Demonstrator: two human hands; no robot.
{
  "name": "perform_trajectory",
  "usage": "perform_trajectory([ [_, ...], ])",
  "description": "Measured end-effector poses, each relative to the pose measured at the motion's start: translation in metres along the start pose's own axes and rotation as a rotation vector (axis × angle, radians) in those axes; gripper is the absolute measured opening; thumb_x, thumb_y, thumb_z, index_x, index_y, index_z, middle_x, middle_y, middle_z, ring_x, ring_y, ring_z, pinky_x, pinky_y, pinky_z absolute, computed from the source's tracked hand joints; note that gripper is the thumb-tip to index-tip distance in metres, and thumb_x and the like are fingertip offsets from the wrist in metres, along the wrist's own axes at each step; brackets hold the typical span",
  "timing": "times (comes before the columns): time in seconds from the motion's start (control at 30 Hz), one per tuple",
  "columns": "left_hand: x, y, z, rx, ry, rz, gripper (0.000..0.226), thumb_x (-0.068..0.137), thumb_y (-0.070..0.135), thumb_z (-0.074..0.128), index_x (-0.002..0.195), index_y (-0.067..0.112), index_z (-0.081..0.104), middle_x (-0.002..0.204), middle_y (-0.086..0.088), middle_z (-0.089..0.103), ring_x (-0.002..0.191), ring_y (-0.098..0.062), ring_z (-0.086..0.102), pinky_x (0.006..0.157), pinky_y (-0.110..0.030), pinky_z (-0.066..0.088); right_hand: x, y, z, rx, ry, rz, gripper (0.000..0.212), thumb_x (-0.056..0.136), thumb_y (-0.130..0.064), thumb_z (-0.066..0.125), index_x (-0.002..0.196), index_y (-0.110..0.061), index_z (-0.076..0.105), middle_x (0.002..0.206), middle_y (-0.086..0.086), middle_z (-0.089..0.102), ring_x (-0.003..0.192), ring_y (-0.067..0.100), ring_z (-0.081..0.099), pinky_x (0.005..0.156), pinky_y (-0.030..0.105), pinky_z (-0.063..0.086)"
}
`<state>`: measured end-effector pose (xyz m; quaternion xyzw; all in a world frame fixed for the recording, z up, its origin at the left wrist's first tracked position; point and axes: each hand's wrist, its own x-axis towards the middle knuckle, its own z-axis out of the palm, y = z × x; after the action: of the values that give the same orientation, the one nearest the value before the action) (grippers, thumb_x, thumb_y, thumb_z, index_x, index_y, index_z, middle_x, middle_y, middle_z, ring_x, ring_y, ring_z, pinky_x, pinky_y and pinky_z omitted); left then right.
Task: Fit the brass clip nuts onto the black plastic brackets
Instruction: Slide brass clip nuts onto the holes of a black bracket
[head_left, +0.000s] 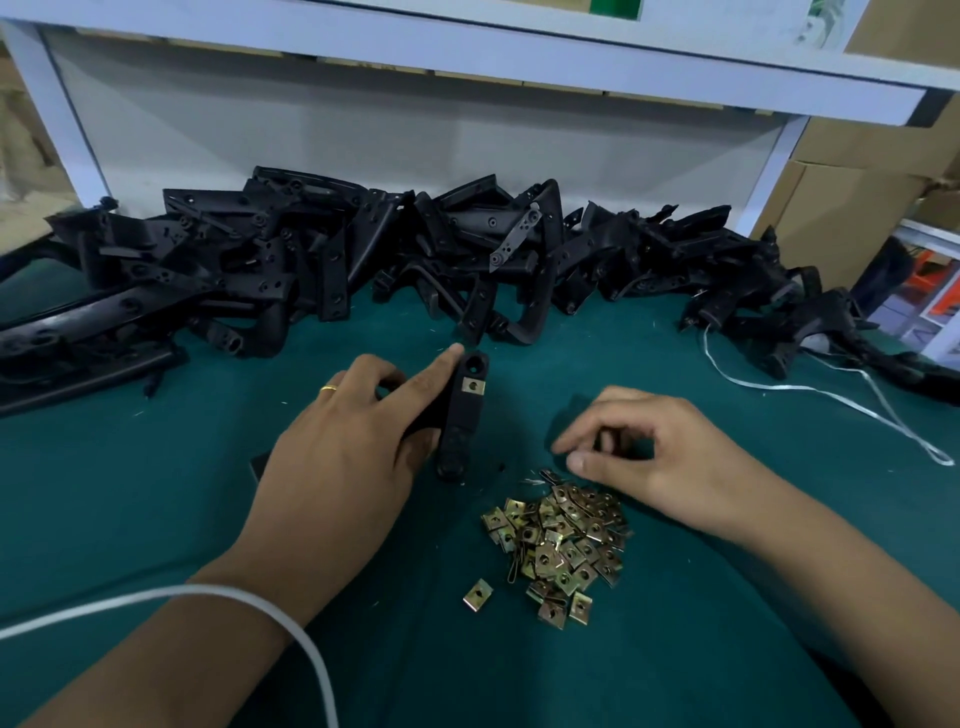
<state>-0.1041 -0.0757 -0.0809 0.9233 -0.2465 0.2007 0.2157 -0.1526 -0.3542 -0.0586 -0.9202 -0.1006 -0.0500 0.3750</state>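
Head | left hand (345, 431) grips bracket (462, 415) | right hand (649, 447) curled, above clip nuts (563, 540)

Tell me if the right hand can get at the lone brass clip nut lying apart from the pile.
Probably yes. The right hand hovers past the heap of brass clip nuts; the lone brass clip nut lies bare on the green mat, nothing covering it.

I see two bare arms with no sleeves on them. The left hand (337, 447) wears a thin gold ring (328, 388) on one finger, up near the knuckle. The right hand (660, 457), on the other side of the ring, wears nothing that I can see: no ring, no glove. Both hands have short, plain nails.
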Motion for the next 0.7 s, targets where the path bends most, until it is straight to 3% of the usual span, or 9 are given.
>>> perform_trajectory([
  [0.2, 0.000, 0.003, 0.000, -0.017, -0.033, -0.004, 0.073, 0.093, 0.034, 0.055, 0.157, 0.053, 0.025, 0.119, 0.007, 0.050, 0.101, -0.019, 0.052, 0.074, -0.038, 0.053, 0.001, -0.002, 0.004, -0.027, -0.090, -0.006, 0.014, 0.084, -0.035, 0.086, 0.095, -0.040, 0.080, 0.101, -0.016, 0.062, 0.092, 0.011, 0.056, 0.080, 0.023, 0.048],
  [0.37, 0.001, 0.002, 0.000, -0.028, -0.039, -0.009, 0.075, 0.094, 0.032, 0.057, 0.157, 0.054, 0.023, 0.120, 0.008, 0.049, 0.101, -0.017, 0.051, 0.074, -0.033, 0.049, 0.000, -0.001, 0.006, 0.004, -0.071, -0.030, 0.018, 0.086, -0.024, 0.086, 0.087, -0.028, 0.069, 0.082, -0.007, 0.060, 0.070, 0.004, 0.051, 0.064, 0.026, 0.046],
  [0.43, 0.001, 0.004, -0.001, -0.030, -0.041, -0.010, 0.074, 0.094, 0.034, 0.055, 0.157, 0.055, 0.021, 0.121, 0.010, 0.048, 0.101, -0.016, 0.050, 0.072, -0.032, 0.048, 0.001, -0.004, 0.011, 0.173, -0.017, -0.033, 0.016, 0.085, -0.021, 0.084, 0.091, -0.026, 0.070, 0.079, -0.005, 0.064, 0.071, 0.010, 0.057, 0.067, 0.032, 0.052],
  [0.57, 0.000, 0.009, -0.005, -0.090, -0.019, -0.016, 0.073, 0.092, 0.041, 0.048, 0.157, 0.056, 0.018, 0.115, 0.012, 0.046, 0.092, -0.018, 0.052, 0.064, -0.040, 0.055, 0.004, -0.014, 0.017, 0.650, 0.153, -0.076, 0.019, 0.085, -0.008, 0.078, 0.104, -0.010, 0.077, 0.088, 0.010, 0.074, 0.076, 0.025, 0.073, 0.071, 0.030, 0.061],
  [0.7, 0.000, 0.012, -0.008, -0.119, 0.034, -0.005, 0.074, 0.091, 0.047, 0.048, 0.158, 0.053, 0.018, 0.104, 0.015, 0.044, 0.074, -0.016, 0.048, 0.056, -0.037, 0.049, 0.002, -0.027, 0.028, 0.923, 0.127, -0.001, 0.027, 0.076, -0.009, 0.084, 0.102, -0.004, 0.079, 0.092, 0.021, 0.075, 0.083, 0.038, 0.078, 0.073, 0.039, 0.065],
])
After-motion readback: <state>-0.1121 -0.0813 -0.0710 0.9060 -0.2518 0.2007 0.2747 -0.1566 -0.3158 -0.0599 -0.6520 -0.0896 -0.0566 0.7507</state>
